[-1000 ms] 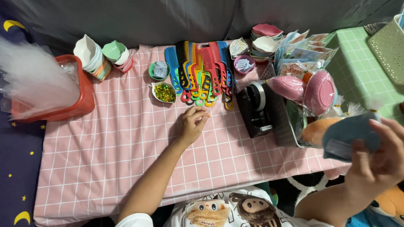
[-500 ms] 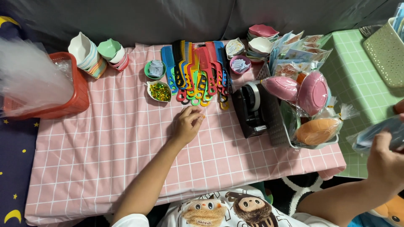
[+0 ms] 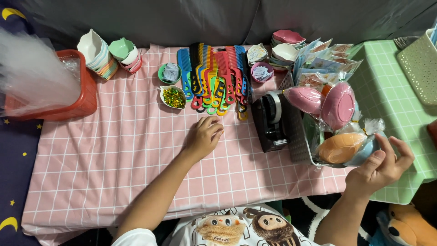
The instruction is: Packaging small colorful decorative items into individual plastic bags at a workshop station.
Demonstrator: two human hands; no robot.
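Note:
My left hand (image 3: pixel 205 136) rests palm down on the pink checked cloth (image 3: pixel 114 150), fingers loosely curled with nothing in them, just below a row of coloured combs (image 3: pixel 216 77). My right hand (image 3: pixel 380 166) is at the right, fingers spread, its fingertips against a blue wrapped oval item (image 3: pixel 368 148). That item lies in a wire basket (image 3: pixel 298 136) beside an orange wrapped one (image 3: pixel 339 146) and under pink ones (image 3: pixel 339 105).
A black tape dispenser (image 3: pixel 270 118) stands left of the basket. Small dishes of glitter (image 3: pixel 174 97) and paper bits (image 3: pixel 170 73) sit by the combs. Stacked leaf-shaped dishes (image 3: pixel 95 54), a red basket of clear bags (image 3: pixel 68 91), packets (image 3: pixel 323 61) and a green checked table (image 3: pixel 391 82) surround the cloth.
My right hand carried the blue wrapped item from the lower right into the basket and has let go of it, fingers now spread. My left hand has stayed put.

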